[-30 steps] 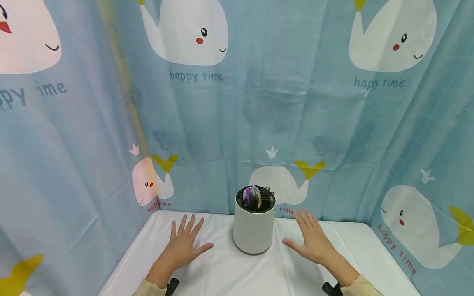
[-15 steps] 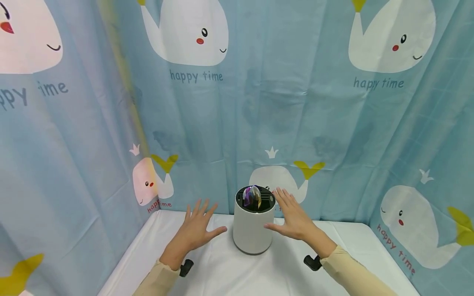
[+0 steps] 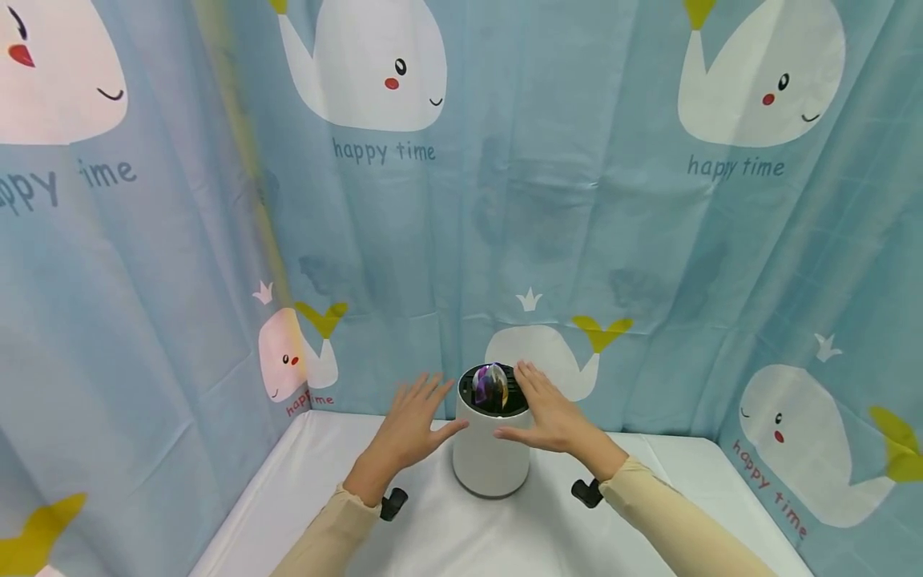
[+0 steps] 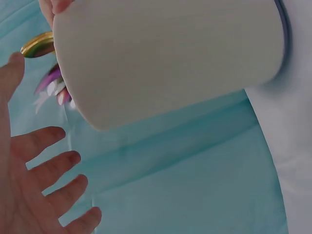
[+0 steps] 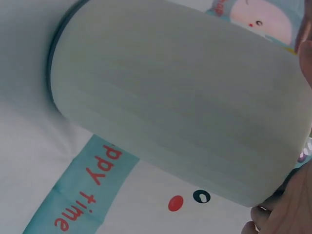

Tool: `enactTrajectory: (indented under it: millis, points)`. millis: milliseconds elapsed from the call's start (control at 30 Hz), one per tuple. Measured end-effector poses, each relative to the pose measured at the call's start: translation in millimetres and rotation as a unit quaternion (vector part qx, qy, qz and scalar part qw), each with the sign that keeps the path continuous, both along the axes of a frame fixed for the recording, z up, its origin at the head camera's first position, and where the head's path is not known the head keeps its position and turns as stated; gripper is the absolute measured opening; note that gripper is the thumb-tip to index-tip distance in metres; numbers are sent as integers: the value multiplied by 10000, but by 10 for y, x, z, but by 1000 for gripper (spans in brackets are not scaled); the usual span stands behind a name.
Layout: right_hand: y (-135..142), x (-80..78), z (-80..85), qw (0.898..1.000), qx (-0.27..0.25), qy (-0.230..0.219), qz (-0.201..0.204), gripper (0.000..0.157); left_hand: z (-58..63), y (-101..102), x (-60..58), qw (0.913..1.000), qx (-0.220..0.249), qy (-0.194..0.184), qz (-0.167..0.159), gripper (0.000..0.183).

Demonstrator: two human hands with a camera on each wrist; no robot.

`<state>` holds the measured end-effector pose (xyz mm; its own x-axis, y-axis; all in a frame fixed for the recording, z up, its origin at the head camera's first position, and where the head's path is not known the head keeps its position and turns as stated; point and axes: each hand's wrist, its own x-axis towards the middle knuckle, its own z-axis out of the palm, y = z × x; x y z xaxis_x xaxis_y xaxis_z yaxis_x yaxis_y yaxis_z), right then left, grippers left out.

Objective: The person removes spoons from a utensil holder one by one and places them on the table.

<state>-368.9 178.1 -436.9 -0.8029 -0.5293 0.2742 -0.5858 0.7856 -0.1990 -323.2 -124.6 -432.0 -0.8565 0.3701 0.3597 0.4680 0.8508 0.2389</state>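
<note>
A white cylindrical holder [image 3: 491,458] with a black slotted top stands upright on the white cloth. Shiny purple, gold and silver pieces [image 3: 491,386] stick up from its slots; they look like metal cutlery, though their kind is hard to tell. To the left of the holder is my left hand [image 3: 414,425], fingers spread and holding nothing; in the left wrist view its thumb [image 4: 14,68] is near the gold piece [image 4: 38,45]. My right hand [image 3: 551,417] is at the holder's right side, fingers extended; its fingertips [image 5: 261,217] are right at the upper rim in the right wrist view.
White cloth [image 3: 634,513] covers the table around the holder. A blue curtain [image 3: 519,208] with white whales hangs close behind and along both sides. Beige sleeves [image 3: 685,517] cover both forearms, and a black wrist device [image 3: 393,504] is strapped at each wrist.
Both hands have moved forward and inward from the table's sides to the holder's top, one on either side. The holder and the pieces in it have stayed in place.
</note>
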Motion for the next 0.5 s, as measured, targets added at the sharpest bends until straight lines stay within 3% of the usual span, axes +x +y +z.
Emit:
enactTrajectory:
  millis: [200,367,500]
  points:
    - [-17,-41,0,9997,-43,-221,-20,125,41,171,-72,9987,375,250,-250,70]
    - [-34,-58,-26,9986,-192,-481,-54,123,20,300,-120,9970,622,449,-121,52]
    - [-24,-71,-71,9979,-351,-545,-93,121,-18,395,-168,9915,1228,408,-97,32]
